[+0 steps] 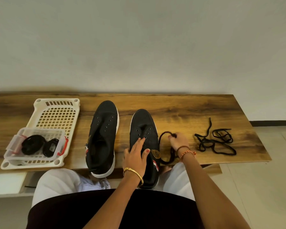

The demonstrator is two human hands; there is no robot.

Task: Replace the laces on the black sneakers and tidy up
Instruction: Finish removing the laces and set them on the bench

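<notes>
**Two unlaced sneakers, hands at work**

Left hand [135, 152] rests flat on the right black sneaker [144, 129], eyelets bare; a second sneaker [104, 129] lies left of it. Right hand [178, 140] pinches one black lace [165, 146]; another lace [215, 141] lies beyond it on the table [180, 109].

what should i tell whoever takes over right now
Left hand rests flat on the right sneaker. Right hand pinches a black lace lying beside that shoe.
Left sneaker stands alongside; both show bare eyelets. A loose lace lies further right. Two coiled laces sit in the clear box on the white tray.
Left: lace both, tidy.
</notes>
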